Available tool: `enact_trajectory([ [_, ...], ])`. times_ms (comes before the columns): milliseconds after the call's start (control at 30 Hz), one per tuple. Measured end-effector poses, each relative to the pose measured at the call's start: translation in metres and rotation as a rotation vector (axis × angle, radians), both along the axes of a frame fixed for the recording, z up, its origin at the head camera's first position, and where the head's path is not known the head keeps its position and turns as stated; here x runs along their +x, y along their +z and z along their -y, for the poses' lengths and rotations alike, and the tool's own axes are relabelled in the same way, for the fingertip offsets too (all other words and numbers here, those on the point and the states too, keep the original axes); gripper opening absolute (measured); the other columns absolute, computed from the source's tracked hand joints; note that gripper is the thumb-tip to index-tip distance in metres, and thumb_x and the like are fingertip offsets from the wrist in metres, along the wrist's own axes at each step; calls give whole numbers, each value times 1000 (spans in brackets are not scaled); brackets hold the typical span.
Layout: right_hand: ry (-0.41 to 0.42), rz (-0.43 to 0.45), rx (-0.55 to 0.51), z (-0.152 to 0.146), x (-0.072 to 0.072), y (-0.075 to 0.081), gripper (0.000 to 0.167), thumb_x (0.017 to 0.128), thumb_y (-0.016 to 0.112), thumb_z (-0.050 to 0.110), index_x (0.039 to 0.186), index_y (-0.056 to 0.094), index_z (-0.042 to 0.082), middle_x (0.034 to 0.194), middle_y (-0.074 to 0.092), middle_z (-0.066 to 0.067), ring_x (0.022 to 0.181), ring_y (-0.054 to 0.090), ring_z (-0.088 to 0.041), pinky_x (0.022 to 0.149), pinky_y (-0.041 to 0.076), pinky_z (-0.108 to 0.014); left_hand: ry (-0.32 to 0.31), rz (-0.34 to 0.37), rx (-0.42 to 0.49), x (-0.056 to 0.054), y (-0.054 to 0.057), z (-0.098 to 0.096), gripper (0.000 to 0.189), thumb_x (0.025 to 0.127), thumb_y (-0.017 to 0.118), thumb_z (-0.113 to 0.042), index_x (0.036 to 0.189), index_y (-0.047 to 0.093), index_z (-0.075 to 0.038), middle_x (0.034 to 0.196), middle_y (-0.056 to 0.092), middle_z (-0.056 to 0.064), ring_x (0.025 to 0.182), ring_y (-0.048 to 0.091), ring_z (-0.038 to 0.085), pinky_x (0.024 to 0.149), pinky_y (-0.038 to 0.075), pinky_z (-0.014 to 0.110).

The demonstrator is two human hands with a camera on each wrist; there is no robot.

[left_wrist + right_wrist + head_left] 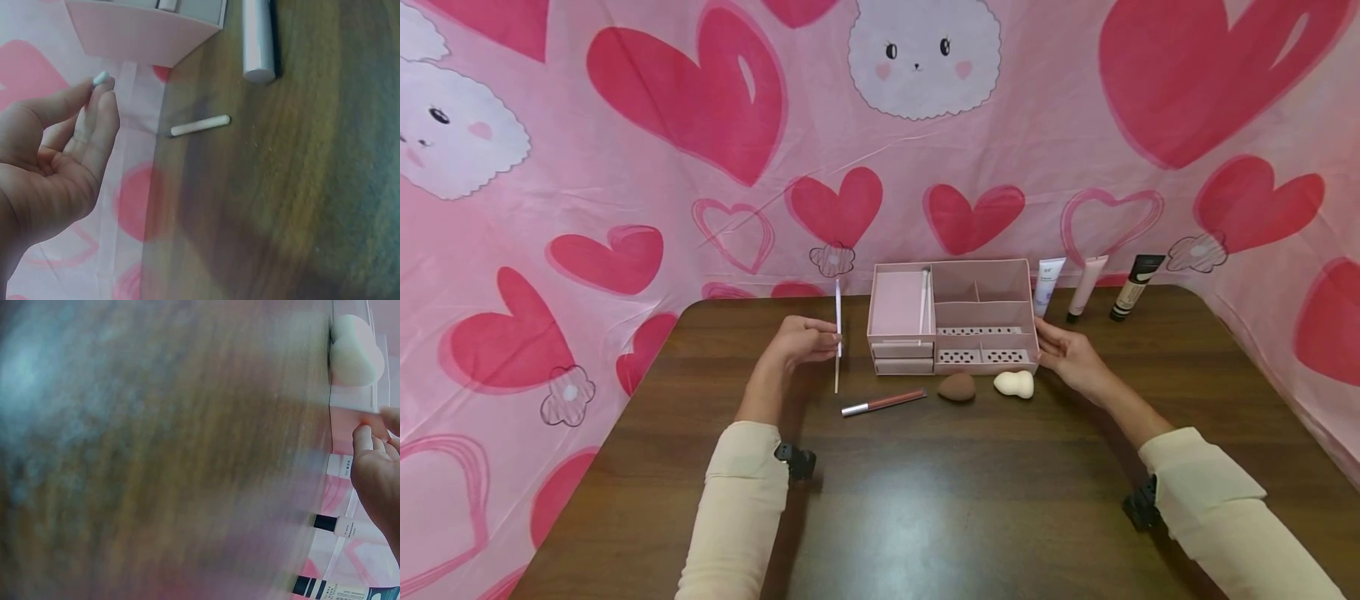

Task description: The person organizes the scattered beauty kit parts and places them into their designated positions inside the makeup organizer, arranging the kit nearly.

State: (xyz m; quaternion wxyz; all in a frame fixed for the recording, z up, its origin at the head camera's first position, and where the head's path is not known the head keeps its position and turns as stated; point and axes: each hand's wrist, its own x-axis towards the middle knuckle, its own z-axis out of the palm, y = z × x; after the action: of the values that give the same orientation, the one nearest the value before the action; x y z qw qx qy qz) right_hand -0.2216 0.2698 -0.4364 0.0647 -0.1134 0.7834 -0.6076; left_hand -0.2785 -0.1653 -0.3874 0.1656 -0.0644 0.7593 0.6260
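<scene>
The left hand [801, 340] pinches a slender pale stick [838, 302], thumb against fingers. The right hand [1071, 357], fingers loosely extended, touches the pink organizer [898, 304]'s side.

Dark wood grain on the worktop [970, 533], smooth, with a glossy glare towards the near side. Thin, creased cloth for the backdrop [820, 108], with a faint sheen along the folds. Smooth plastic, by the look of it, on the organizer [897, 300], more matt than glossy; a smooth, plastic-looking handle on the brush [838, 308]. Silvery, metal-like shine at one end of the stick [885, 402], smooth reddish plastic along the rest. Matt foam, apparently, in the brown sponge [957, 387] and the cream sponge [1015, 384]. Smooth plastic, slightly shiny, on the white tube [1048, 286], the pink tube [1086, 287] and the black tube [1137, 287]. Soft matt cloth in the sleeves [737, 500].
</scene>
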Motion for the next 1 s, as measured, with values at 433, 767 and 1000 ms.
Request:
enact_trajectory([
  [433,-4,-6,0,0,0,0,67,98,49,-11,157,18,-10,162,17,-31,145,31,-28,100,45,-12,-50,-17,52,1,21,-15,43,97,61,0,136,53,16,82,74,-1,69,67,5,83,62,32],
  [767,-3,3,7,0,0,0,68,98,51,-9,157,17,-9,163,16,-31,146,28,-33,100,45,-11,-77,-68,67,0,35,-25,42,96,62,0,134,55,16,81,72,-4,71,69,7,75,62,26],
  [1000,-4,3,18,0,0,0,68,98,51,-9,157,18,-8,163,18,-30,146,28,-35,99,45,-11,-83,-67,71,-1,44,-41,41,95,63,0,133,56,16,77,71,-3,68,68,6,73,62,26],
])
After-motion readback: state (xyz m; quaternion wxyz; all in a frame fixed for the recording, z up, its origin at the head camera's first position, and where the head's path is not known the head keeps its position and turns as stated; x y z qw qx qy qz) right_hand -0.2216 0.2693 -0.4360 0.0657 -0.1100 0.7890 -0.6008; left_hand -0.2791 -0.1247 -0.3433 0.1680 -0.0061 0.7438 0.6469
